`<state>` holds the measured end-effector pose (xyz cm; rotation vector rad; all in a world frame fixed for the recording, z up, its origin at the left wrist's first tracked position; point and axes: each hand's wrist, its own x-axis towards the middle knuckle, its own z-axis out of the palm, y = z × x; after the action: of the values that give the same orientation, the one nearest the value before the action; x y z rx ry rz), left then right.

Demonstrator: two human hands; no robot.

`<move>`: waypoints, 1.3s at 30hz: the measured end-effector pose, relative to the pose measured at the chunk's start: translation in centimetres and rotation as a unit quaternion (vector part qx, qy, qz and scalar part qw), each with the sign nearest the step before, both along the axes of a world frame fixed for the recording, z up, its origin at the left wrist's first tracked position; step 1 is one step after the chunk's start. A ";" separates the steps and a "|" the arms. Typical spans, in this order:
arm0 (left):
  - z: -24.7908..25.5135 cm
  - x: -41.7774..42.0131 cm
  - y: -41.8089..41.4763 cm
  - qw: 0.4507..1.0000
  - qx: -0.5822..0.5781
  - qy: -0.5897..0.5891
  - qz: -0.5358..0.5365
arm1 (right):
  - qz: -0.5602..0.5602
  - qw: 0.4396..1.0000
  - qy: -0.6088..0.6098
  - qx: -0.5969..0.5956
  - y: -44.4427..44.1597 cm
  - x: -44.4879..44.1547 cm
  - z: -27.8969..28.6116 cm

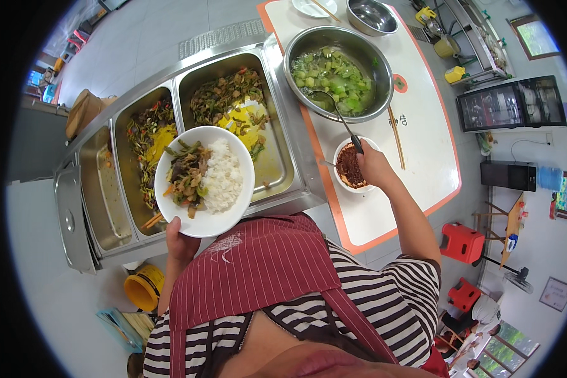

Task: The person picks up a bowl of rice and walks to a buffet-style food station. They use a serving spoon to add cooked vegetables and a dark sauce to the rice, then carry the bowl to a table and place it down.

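Observation:
My left hand point(181, 242) grips the near rim of a white bowl point(242, 208), its thumb on the edge. White rice point(223, 177) fills one side and stir-fried vegetables point(185, 175) the other. A pair of chopsticks point(153, 220) pokes out from under the bowl; whether my hand holds them I cannot tell. My right hand point(374, 163) is closed around the black handle of a metal ladle point(344, 124). The ladle's scoop rests in green vegetable soup point(333, 78) inside a large steel basin point(386, 90). Below that hand sits a white bowl of dark red chili sauce point(347, 165) with a spoon.
A steel serving counter point(307, 170) holds pans with stir-fry point(227, 94), mixed vegetables point(153, 123) and a nearly bare pan point(104, 189). On the orange-edged white table point(425, 141) lie chopsticks point(397, 137), a steel bowl point(372, 18) and a plate point(314, 7). People point(484, 314) sit farther off.

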<state>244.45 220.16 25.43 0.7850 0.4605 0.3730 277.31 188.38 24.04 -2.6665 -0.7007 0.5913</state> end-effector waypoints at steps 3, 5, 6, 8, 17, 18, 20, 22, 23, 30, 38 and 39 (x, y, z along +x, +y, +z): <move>-0.2 0.2 -0.1 1.000 0.002 -0.001 -0.006 | 0.002 0.999 -0.018 0.036 -0.5 0.2 -0.8; -0.1 0.3 -0.3 1.000 0.007 -0.003 -0.004 | -0.005 0.998 0.010 0.069 -0.7 1.4 -0.7; 0.0 0.4 -0.5 1.000 0.010 -0.005 -0.003 | -0.010 0.996 0.024 0.085 -0.7 2.1 -0.6; 0.0 0.6 -0.7 1.000 0.011 -0.005 0.000 | -0.150 0.963 0.183 0.131 0.0 3.9 -0.2; 0.3 1.5 -1.6 1.000 0.021 0.014 -0.008 | -0.229 0.962 -0.138 0.053 4.0 15.5 -7.9; 0.0 1.5 -1.7 0.999 0.030 0.016 -0.010 | -0.247 0.959 -0.131 0.047 4.8 16.4 -8.5; -0.1 1.5 -1.8 0.999 0.035 0.019 -0.011 | -0.252 0.958 -0.125 0.055 5.5 17.3 -9.7; 0.2 1.6 -2.4 0.999 0.027 0.024 -0.005 | -0.233 0.962 -0.106 0.095 6.5 18.0 -11.2; 0.1 1.5 -2.5 0.999 0.022 0.030 0.000 | -0.224 0.963 -0.097 0.116 7.1 18.3 -11.9; -0.4 1.7 -2.9 0.999 0.016 0.030 -0.002 | -0.298 0.873 0.189 0.337 9.3 17.1 -13.1; -0.7 2.3 -2.7 1.000 0.005 0.016 -0.015 | -0.318 0.798 0.332 0.388 9.1 14.9 -9.9; -0.8 2.3 -2.7 1.000 0.001 0.018 -0.014 | -0.315 0.795 0.343 0.388 9.1 14.6 -9.9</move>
<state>246.77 217.45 24.62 0.7999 0.4825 0.3339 291.95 197.46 14.17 -1.5653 0.1679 0.7743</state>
